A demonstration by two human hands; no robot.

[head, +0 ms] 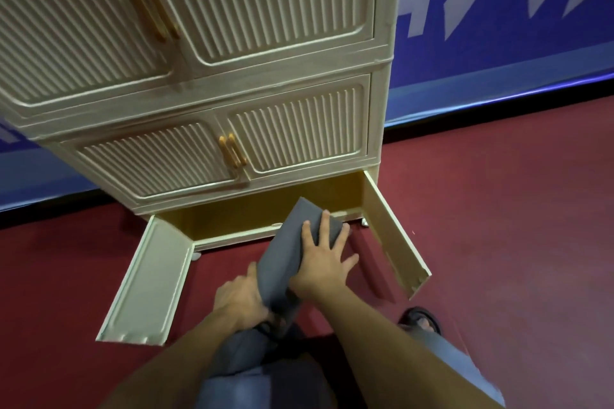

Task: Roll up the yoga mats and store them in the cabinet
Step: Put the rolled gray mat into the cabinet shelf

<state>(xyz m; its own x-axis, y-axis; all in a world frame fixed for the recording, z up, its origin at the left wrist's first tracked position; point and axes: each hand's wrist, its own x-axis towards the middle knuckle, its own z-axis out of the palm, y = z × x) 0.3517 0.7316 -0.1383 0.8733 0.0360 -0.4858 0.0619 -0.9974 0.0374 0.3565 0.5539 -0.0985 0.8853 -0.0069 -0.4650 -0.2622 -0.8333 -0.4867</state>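
Grey rolled mat (pixel 292 252), frame centre, is angled into the open bottom compartment (pixel 265 209). Left hand (pixel 241 297) grips its near end; right hand (pixel 324 257) is spread flat on top. Roll seemingly loose: unrolling or snagging on the sill is possible.

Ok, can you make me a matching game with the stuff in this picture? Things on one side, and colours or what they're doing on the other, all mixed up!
Things:
1. rolled mat
2. bottom cabinet doors
3. floor
4. door handles

Colour or state:
A. gold
B. swung open
C. grey, held by both hands
D. dark red

Right pairs: 1-C, 2-B, 3-D, 4-A

The left hand grips the mat's near end; the right hand lies on top, fingers spread.
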